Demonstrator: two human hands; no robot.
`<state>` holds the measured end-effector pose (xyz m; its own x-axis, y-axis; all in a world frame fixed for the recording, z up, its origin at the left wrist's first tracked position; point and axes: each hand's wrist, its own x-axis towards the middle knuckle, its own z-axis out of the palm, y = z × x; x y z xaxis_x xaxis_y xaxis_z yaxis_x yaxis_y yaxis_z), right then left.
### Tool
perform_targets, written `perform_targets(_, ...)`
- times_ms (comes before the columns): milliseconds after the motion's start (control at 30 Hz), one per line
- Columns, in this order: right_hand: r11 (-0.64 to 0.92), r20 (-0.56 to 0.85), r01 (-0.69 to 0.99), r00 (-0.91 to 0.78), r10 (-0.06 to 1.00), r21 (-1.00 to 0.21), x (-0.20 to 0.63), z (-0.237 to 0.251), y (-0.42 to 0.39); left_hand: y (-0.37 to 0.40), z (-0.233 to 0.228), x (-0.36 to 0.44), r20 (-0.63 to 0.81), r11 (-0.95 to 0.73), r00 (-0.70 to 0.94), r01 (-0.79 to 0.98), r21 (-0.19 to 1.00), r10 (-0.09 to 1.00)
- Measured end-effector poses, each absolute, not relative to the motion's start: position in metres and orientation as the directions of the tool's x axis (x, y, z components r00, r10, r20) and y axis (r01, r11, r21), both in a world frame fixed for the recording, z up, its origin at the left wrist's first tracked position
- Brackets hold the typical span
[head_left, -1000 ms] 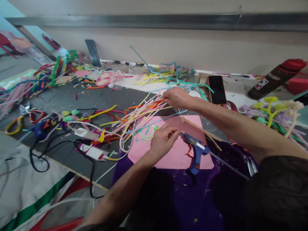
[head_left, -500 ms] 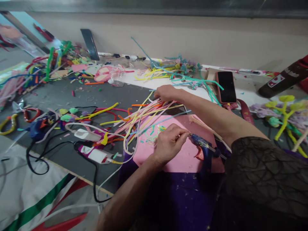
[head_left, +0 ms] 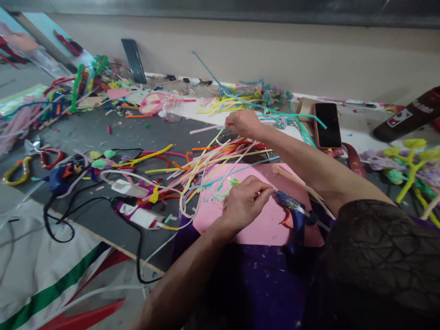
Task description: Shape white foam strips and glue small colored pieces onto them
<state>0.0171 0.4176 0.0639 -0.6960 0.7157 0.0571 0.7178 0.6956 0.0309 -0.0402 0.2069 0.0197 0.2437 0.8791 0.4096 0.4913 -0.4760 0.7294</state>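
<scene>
My right hand (head_left: 243,123) is closed above the heap of pipe cleaners, and a pale pink pipe cleaner (head_left: 205,129) sticks out to its left. Below it, loose pipe cleaners (head_left: 195,172) in pink, yellow, orange and blue lie in a tangle. My left hand (head_left: 246,200) is pinched over a pink sheet (head_left: 254,233), its fingertips close to the nozzle of a blue hot glue gun (head_left: 292,206). Whatever sits in that pinch is too small to make out. Short green and yellow snippets (head_left: 216,192) lie on the sheet beside my left hand.
White plugs and adapters (head_left: 140,217) with black and white cables lie to the left. Farther left are a second glue gun (head_left: 60,176) and pliers (head_left: 51,158). A phone (head_left: 326,126) and a dark bottle (head_left: 405,117) stand at the back right.
My right hand has lifted from the pipe cleaner heap, drawing out a pale pink one. My left hand keeps its pinch by the glue gun nozzle. The view has shifted slightly.
</scene>
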Motion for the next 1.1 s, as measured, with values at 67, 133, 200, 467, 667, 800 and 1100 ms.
perform_targets(67, 0.681, 0.185, 0.732, -0.671, 0.718, 0.015, 0.019, 0.072, 0.417, 0.206, 0.019, -0.04, 0.414, -0.484, 0.251, 0.477, 0.734, 0.875)
perform_targets(133, 0.715, 0.275, 0.699, -0.689, 0.671, 0.005, 0.019, 0.077, 0.413, 0.206, 0.019, -0.04, 0.414, -0.487, 0.256, 0.468, 0.738, 0.874)
perform_targets(200, 0.788, 0.29, 0.615, -0.755, 0.588, 0.002, 0.015, 0.077, 0.405, 0.206, 0.019, -0.04, 0.41, -0.486, 0.261, 0.473, 0.735, 0.874)
perform_targets(467, 0.868, 0.101, 0.493, -0.868, 0.486, 0.056, -0.006, 0.059, 0.378, 0.206, 0.019, -0.039, 0.448, -0.508, 0.244, 0.478, 0.716, 0.86)
perform_targets(667, 0.864, 0.032, 0.497, -0.868, 0.496, 0.081, -0.025, 0.048, 0.378, 0.204, 0.02, -0.038, 0.438, -0.502, 0.25, 0.512, 0.697, 0.863)
perform_targets(800, 0.863, 0.006, 0.484, -0.873, 0.488, 0.143, -0.034, 0.044, 0.377, 0.205, 0.018, -0.039, 0.435, -0.494, 0.244, 0.543, 0.679, 0.867)
perform_targets(1100, 0.814, 0.137, 0.554, -0.832, 0.538, 0.172, -0.03, 0.05, 0.376, 0.205, 0.018, -0.04, 0.464, -0.532, 0.272, 0.546, 0.647, 0.843)
